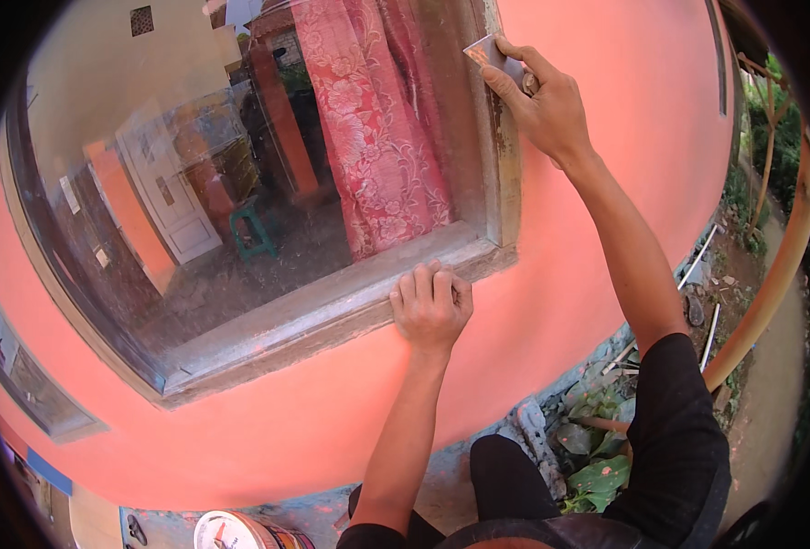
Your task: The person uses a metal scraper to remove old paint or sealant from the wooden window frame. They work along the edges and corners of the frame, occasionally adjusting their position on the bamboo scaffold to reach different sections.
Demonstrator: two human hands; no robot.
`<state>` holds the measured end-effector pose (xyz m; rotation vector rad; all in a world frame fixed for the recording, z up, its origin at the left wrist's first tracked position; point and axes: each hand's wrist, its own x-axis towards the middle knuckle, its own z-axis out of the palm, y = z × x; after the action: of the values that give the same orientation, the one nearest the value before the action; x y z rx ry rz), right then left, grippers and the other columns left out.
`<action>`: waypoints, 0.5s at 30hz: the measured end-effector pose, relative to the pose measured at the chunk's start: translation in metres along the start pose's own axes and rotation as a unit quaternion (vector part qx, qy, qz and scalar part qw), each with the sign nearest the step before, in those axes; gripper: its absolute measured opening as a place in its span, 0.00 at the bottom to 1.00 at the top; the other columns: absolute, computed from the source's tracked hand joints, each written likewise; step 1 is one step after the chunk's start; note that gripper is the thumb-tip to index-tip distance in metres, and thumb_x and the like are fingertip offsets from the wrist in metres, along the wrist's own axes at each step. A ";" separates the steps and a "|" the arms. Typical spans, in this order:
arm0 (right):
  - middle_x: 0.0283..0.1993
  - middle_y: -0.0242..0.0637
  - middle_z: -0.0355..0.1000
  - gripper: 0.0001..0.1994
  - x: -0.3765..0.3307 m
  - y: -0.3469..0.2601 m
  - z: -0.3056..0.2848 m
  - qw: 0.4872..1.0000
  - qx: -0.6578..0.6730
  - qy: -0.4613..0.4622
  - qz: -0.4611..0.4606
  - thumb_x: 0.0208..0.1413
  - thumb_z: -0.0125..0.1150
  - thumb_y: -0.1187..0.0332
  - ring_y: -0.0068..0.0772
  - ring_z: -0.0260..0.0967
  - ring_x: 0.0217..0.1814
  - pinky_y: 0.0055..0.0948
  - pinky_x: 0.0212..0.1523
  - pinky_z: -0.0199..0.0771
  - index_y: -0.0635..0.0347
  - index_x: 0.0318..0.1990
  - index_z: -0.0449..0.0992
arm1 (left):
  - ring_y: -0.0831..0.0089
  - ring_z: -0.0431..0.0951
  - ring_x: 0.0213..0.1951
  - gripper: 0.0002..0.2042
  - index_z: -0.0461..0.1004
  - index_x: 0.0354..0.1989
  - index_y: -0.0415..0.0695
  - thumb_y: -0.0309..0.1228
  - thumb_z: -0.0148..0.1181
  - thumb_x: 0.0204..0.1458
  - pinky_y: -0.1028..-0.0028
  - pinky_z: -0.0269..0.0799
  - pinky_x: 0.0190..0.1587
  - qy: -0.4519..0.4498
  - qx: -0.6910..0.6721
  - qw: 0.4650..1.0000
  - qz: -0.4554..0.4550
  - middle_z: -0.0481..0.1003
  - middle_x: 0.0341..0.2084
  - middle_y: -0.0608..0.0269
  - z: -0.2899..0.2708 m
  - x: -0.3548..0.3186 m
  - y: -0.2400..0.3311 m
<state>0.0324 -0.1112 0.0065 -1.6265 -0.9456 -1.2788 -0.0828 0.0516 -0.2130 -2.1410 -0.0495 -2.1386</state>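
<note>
Metal scraper (483,51) half hidden in right hand (537,101) grip | left hand (430,306) fingers curled on window sill (332,306), holding nothing

A flat metal scraper (489,53) is gripped in the right hand (537,101) and pressed against the grey window frame (507,174) at its upper right side. The left hand (430,306) is rested, fingers curled, on the frame's lower sill, set in a salmon-pink wall (624,119). A floral red curtain (373,128) is seen behind the glass, and a paint can (240,531) stands below.

Bright daylight — glass glare, fisheye-bent edges
</note>
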 end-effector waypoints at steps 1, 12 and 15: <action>0.13 0.31 0.59 0.30 -0.008 -0.005 0.005 1.000 0.021 -0.004 0.010 0.56 0.67 0.43 0.27 0.57 0.14 0.33 0.20 0.59 0.53 0.59 0.77 | 0.61 0.72 0.32 0.06 0.74 0.33 0.45 0.32 0.59 0.50 0.63 0.64 0.39 -0.005 -0.004 1.000 -0.003 0.75 0.31 0.61 -0.003 0.002 -0.002; 0.31 0.36 0.73 0.37 -0.212 -0.044 0.003 0.973 0.083 -0.199 -0.076 0.45 0.69 0.60 0.38 0.72 0.25 0.35 0.25 0.72 0.51 0.68 0.68 | 0.58 0.74 0.33 0.26 0.79 0.33 0.41 0.47 0.36 0.66 0.62 0.64 0.40 0.040 -0.176 0.983 -0.035 0.80 0.33 0.57 -0.010 0.007 -0.005; 0.35 0.38 0.73 0.40 -0.212 -0.046 -0.007 0.952 0.118 -0.279 -0.038 0.42 0.67 0.67 0.40 0.73 0.27 0.35 0.25 0.72 0.51 0.70 0.66 | 0.61 0.74 0.32 0.19 0.79 0.33 0.42 0.41 0.45 0.65 0.62 0.63 0.39 -0.005 -0.135 0.989 -0.056 0.81 0.32 0.61 -0.013 0.000 -0.011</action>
<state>-0.0533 -0.1142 -0.1927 -1.8019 -1.4524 -0.7154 -0.0968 0.0608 -0.2127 -2.3447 0.1290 -2.3143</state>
